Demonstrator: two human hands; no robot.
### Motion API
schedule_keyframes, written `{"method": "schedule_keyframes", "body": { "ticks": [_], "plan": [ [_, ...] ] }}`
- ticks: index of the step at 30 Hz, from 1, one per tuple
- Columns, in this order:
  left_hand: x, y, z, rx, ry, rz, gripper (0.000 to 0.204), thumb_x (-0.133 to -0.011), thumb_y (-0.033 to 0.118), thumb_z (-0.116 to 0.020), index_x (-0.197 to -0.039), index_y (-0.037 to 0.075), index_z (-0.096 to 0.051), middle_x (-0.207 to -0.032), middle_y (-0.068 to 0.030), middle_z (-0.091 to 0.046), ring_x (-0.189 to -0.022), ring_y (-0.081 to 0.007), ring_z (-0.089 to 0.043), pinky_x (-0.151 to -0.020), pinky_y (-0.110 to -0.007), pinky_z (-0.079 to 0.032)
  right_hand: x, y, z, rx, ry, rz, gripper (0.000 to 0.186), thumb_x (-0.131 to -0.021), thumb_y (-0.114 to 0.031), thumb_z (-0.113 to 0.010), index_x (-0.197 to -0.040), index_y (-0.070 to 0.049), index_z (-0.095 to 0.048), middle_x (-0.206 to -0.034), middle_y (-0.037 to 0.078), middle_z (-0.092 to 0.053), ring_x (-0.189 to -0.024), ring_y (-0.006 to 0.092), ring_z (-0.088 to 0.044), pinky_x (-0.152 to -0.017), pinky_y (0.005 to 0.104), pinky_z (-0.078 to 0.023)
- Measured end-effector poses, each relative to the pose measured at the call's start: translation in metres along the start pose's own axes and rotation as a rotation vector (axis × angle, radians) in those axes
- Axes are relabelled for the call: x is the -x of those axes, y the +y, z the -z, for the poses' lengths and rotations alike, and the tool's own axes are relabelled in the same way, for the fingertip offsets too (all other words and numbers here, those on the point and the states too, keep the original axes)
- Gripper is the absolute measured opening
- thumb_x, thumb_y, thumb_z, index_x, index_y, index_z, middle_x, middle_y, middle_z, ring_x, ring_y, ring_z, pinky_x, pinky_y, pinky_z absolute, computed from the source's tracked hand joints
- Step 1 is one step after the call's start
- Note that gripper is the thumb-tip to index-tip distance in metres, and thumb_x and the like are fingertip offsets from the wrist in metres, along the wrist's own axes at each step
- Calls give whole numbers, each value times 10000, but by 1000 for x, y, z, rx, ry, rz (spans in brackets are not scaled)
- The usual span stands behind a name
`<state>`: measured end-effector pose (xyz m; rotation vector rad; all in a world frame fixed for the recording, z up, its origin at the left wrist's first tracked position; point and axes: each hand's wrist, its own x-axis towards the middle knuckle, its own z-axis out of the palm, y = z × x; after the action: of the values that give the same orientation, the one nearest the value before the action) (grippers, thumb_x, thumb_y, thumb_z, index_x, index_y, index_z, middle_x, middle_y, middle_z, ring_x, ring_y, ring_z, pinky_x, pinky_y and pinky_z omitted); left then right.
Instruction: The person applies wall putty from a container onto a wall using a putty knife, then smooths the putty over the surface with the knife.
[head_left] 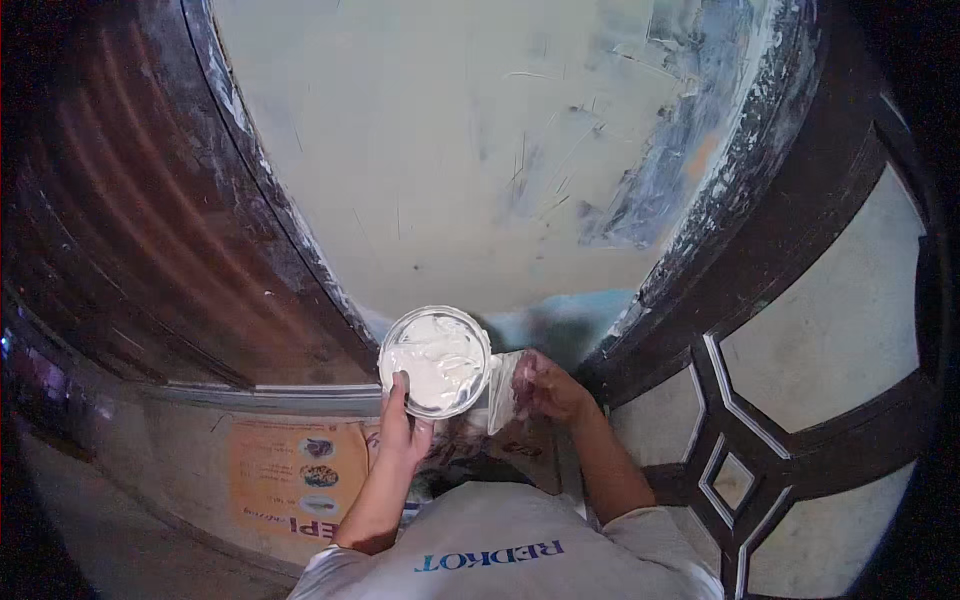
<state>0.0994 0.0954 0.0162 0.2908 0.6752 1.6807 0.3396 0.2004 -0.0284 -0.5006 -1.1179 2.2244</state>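
Note:
My left hand (405,430) grips a round, clear-rimmed container (440,355) of thick white paste from below, with the thumb at its near-left side. My right hand (548,390) is closed on a thin, pale, flat scraper (500,395), held at the right rim of the container. Both hands are low in front of a pale, patchy plastered panel (450,160) framed by dark edges with white smears.
A brown wooden panel (170,240) stands at the left, and dark framework with cream insets (820,310) at the right. Orange printed sheeting (265,480) lies on the floor behind my left forearm.

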Motion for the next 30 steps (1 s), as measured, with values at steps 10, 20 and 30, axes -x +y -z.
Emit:
{"method": "schedule_keyframes", "body": {
  "ticks": [10, 20, 30],
  "plan": [
    [-14, 19, 19, 23, -63, 55, 479, -987, 265, -504, -1391, 50, -361, -1347, -147, -504, -1212, -274, -533, -994, -417, -487, 5, -82, -19, 203, 593, 700, 423, -928, -322, -609, -1226, -34, -524, -1058, 65, -615, -897, 191, -620, -754, 378, -541],
    [-25, 37, 40, -38, -41, -27, 521, -980, 318, -505, -1395, 36, -364, -1363, -142, -498, -1201, -275, -542, -993, -412, -483, 9, -141, -14, 1176, 1208, 1206, 315, -905, -15, -524, -1207, -11, -616, -1212, 150, -619, -1110, 264, -579, -972, 331, -411],
    [-23, 37, 40, -72, -5, -43, 524, -965, 332, -538, -1366, 26, -393, -1339, -137, -516, -1187, -270, -550, -988, -421, -487, -33, -183, 10, 1758, 1475, 1219, 451, -764, 27, -552, -1190, -97, -632, -1245, 129, -583, -1207, 364, -472, -1053, 448, -348]
  ]
}}
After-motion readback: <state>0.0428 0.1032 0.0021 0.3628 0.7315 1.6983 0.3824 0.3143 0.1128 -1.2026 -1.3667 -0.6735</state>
